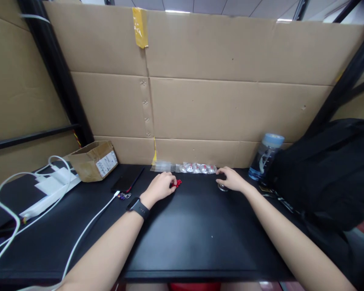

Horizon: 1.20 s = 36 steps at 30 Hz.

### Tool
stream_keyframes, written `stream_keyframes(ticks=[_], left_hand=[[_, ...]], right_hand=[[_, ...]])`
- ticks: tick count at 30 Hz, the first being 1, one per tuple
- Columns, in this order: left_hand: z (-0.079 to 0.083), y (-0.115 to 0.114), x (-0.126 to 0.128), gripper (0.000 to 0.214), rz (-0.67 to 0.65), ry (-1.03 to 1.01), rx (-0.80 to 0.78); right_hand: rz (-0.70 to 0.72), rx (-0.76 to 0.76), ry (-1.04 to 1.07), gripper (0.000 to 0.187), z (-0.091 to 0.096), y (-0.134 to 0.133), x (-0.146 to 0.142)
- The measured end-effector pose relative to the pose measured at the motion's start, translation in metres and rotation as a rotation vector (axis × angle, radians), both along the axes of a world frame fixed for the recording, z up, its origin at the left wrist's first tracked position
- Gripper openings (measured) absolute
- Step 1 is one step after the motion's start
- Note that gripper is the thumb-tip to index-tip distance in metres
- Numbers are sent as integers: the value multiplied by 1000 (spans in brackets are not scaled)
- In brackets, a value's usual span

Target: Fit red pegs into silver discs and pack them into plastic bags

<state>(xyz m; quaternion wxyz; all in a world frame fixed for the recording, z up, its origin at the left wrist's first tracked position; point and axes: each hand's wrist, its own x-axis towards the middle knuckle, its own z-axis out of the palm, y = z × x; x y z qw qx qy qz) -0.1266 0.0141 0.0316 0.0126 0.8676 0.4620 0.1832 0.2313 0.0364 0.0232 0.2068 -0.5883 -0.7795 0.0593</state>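
Note:
My left hand (164,185), with a dark watch (138,207) on its wrist, rests on the black table. Its fingers are curled round a small bundle of red cord (178,183), part of which sticks out past the fingertips. Farther right, my right hand (232,180) is low over the table, thumb and forefinger apart. Just under its thumb lies a small round shiny piece (222,188), partly covered by the hand. Between and beyond the hands, a row of round shiny pieces in clear wrapping (197,168) lies along the cardboard wall, beside flat clear plastic bags (163,166).
At left are an open cardboard box (92,161), a white power strip (53,190) with cables, and a phone (127,180) on a white cable (89,228) beside a keyring (124,196). A water bottle (265,155) and black backpack (324,173) stand at right. Cardboard (200,101) closes the back.

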Motion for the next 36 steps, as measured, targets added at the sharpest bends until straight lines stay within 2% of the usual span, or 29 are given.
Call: stream_keyframes(ticks=[3, 5, 10, 15, 21, 24, 28, 31, 36], left_hand=[[1, -3, 4, 13, 15, 67, 7], [2, -6, 5, 11, 23, 75, 29], [1, -8, 12, 20, 154, 32, 119], [-3, -4, 21, 18, 237, 17, 102], [-7, -1, 21, 22, 189, -7, 124], [-5, -8, 25, 20, 151, -58, 113], [1, -20, 32, 13, 47, -109, 94], [5, -23, 30, 18, 23, -80, 156], [4, -14, 13, 27, -116, 49, 131]], right_hand=[[140, -113, 150, 39, -8, -15, 32], [170, -126, 204, 40, -12, -22, 40], [150, -98, 218, 34, -12, -27, 33], [149, -68, 184, 28, -12, -25, 27], [131, -31, 212, 41, -12, -27, 28], [138, 20, 259, 41, -7, -32, 22], [170, -4, 326, 40, 0, -41, 7], [215, 25, 295, 39, 4, -49, -5], [300, 29, 234, 41, 6, -56, -16]])
